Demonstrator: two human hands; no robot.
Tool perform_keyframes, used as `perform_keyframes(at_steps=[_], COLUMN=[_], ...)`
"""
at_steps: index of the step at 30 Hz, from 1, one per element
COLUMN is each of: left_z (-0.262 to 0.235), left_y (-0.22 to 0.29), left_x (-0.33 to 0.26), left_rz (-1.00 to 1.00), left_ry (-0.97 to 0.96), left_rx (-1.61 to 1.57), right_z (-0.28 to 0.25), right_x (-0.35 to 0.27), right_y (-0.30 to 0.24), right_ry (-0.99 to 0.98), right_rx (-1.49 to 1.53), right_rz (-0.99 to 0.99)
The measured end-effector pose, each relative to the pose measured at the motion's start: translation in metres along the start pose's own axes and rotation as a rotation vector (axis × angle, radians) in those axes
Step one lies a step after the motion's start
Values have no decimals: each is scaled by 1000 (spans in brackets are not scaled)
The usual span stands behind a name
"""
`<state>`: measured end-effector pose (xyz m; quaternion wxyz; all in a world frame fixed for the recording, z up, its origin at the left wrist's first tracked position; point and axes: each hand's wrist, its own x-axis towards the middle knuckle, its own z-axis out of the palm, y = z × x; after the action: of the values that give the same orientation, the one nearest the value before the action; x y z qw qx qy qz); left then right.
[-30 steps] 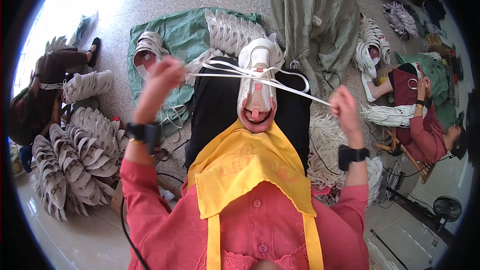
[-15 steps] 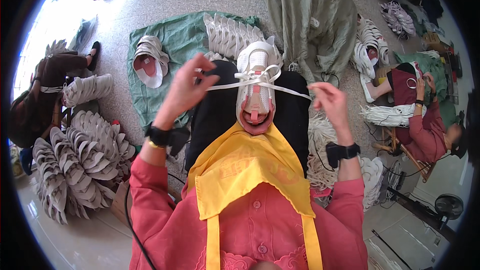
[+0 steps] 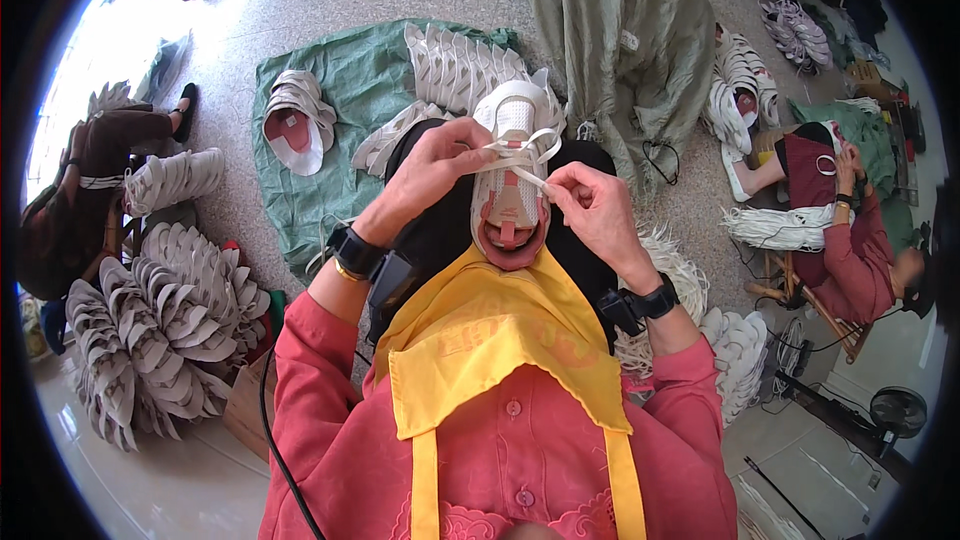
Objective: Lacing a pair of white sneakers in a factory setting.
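A white and pale pink shoe upper (image 3: 510, 195) rests on my dark lap above a yellow apron (image 3: 500, 340). White laces (image 3: 520, 152) cross its front in a small loop. My left hand (image 3: 432, 172) pinches the lace at the left side of the shoe's throat. At the right side, my right hand (image 3: 590, 208) grips the other lace end between thumb and fingers. Both wrists wear black bands.
Piles of fanned grey shoe uppers (image 3: 150, 320) lie at left, more on a green sheet (image 3: 350, 90) ahead. A big grey-green sack (image 3: 620, 30) stands beyond. A seated person in red (image 3: 850, 240) works at right beside white lace bundles (image 3: 775, 228). A fan (image 3: 895, 410) stands lower right.
Both hands came in from wide apart to the shoe's front, drawing the long stretched laces into a small loop over it.
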<state>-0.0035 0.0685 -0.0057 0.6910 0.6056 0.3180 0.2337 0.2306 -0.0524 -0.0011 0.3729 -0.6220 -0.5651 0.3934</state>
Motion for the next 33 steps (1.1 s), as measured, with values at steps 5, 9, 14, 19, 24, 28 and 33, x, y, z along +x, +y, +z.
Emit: perform_keyframes(at_steps=[5,9,14,19,24,28,33], left_z=[-2,-3,5,9,16,15,15], left_y=[-3,-9,-30,-23,-22,-20,-11], left_x=[4,8,12,10,7,0,-2], left_rz=[-36,36,57,126,138,208,8], left_ry=[-87,-66,7,54,122,164,91], left_rx=[-91,93,73,259,246,459,347], right_z=[2,-6,-29,-89,-62,-36,-25], right_x=[2,-1,-17,-50,-25,27,52], right_y=[-2,2,5,26,9,-7,-6], right_ry=[15,-15,-30,-38,49,-10,-173], right_rx=[76,91,114,168,162,184,169], right_rz=[40,71,124,364,238,126,19])
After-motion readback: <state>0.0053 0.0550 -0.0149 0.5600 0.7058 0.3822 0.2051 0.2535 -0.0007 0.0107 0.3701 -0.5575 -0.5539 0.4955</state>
